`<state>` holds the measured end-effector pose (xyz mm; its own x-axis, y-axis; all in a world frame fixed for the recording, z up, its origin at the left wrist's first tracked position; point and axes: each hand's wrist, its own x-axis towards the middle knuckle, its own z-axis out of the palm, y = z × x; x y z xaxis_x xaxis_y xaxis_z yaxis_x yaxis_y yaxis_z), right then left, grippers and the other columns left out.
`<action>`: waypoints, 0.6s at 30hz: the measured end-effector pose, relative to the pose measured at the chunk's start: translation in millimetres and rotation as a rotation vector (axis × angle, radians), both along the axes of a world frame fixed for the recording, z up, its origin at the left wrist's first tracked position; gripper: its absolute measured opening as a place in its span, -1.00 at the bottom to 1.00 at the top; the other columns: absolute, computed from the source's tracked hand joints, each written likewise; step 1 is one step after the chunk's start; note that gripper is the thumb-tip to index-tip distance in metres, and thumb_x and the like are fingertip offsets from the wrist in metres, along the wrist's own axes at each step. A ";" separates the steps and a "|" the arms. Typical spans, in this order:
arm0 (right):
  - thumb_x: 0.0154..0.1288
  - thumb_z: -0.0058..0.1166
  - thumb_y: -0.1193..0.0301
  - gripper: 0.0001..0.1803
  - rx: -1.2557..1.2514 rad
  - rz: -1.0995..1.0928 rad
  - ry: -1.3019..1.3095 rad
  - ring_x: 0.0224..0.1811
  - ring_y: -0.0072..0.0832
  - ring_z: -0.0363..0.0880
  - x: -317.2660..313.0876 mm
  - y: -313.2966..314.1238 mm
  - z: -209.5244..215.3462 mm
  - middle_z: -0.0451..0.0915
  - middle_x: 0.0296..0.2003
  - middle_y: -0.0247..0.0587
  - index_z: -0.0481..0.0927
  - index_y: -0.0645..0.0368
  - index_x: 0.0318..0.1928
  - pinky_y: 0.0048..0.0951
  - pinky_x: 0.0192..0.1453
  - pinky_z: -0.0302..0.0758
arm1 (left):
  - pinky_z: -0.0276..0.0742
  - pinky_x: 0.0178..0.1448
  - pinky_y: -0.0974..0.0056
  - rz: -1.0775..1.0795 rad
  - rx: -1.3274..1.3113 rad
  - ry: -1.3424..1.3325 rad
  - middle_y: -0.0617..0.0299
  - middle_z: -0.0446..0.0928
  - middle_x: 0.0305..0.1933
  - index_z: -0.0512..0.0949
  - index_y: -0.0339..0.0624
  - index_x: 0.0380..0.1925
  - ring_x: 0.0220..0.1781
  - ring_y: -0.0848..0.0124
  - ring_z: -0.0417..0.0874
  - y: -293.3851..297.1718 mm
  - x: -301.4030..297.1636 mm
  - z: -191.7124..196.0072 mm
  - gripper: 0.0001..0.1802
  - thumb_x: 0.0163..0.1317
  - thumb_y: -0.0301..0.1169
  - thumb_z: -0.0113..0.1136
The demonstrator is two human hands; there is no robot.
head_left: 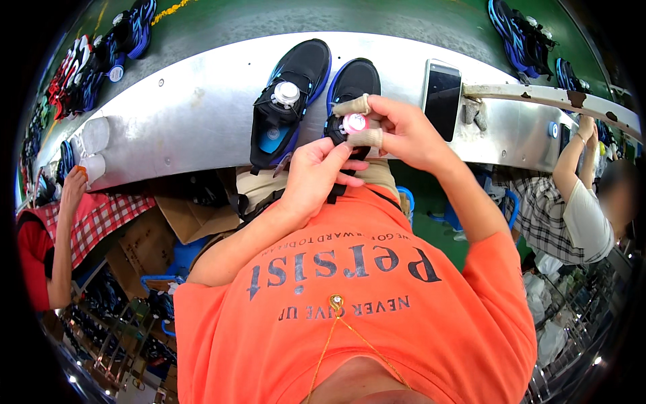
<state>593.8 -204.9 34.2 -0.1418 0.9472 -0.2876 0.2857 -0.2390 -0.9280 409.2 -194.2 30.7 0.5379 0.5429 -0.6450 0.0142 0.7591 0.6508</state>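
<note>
Two black sneakers with blue soles stand side by side on the metal bench. The left sneaker [304,67] has a white round dial [286,94] on its tongue, and neither hand touches it. On the right sneaker [356,77] sits a pink-and-white dial [354,123]. My right hand [398,128], with beige fabric covers on thumb and forefinger, closes around that dial from both sides. My left hand [318,170] is closed at the heel end of the same sneaker, thumb and fingers against its collar. The hands partly hide this sneaker's opening.
A smartphone [442,99] lies on the metal bench [195,101], right of the sneakers. Beside it a worn white metal bar [552,99] crosses the bench. More sneakers [518,40] stand beyond the bench. Co-workers sit at both sides; an open cardboard box [195,219] is below left.
</note>
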 end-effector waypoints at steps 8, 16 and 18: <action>0.09 0.30 0.36 -0.57 0.159 0.036 -0.041 -0.49 -0.71 0.29 10.7 4.6 1.1 0.49 -0.44 -0.44 0.61 0.10 0.02 -0.61 -0.33 0.37 | 0.69 -0.19 0.32 -0.014 0.009 0.037 0.02 0.56 -0.07 0.49 -0.44 -0.09 -0.10 0.28 0.67 1.3 1.7 3.8 -0.69 0.40 -0.35 -0.01; 0.06 0.28 0.45 -0.65 -0.080 -0.120 -0.196 -0.42 -0.71 0.36 -9.9 -9.7 6.1 0.48 -0.40 -0.46 0.65 0.12 -0.07 -0.64 -0.28 0.37 | 0.67 -0.15 0.32 -0.024 -0.004 0.035 -0.01 0.56 -0.06 0.48 -0.46 -0.09 -0.08 0.30 0.66 -0.2 2.4 2.5 -0.71 0.40 -0.40 -0.05; 0.07 0.28 0.45 -0.65 -0.041 -0.093 -0.160 -0.39 -0.72 0.37 -7.4 -8.9 1.4 0.48 -0.39 -0.44 0.64 0.11 -0.06 -0.64 -0.26 0.37 | 0.64 -0.15 0.35 -0.036 0.002 0.032 -0.01 0.56 -0.06 0.48 -0.45 -0.07 -0.08 0.33 0.65 1.0 2.0 2.3 -0.71 0.40 -0.40 -0.05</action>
<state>586.3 -213.8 35.6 -0.0037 0.9413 -0.3377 0.4036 -0.3075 -0.8617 411.2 -193.2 32.9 0.5364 0.5246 -0.6611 0.0620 0.7567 0.6508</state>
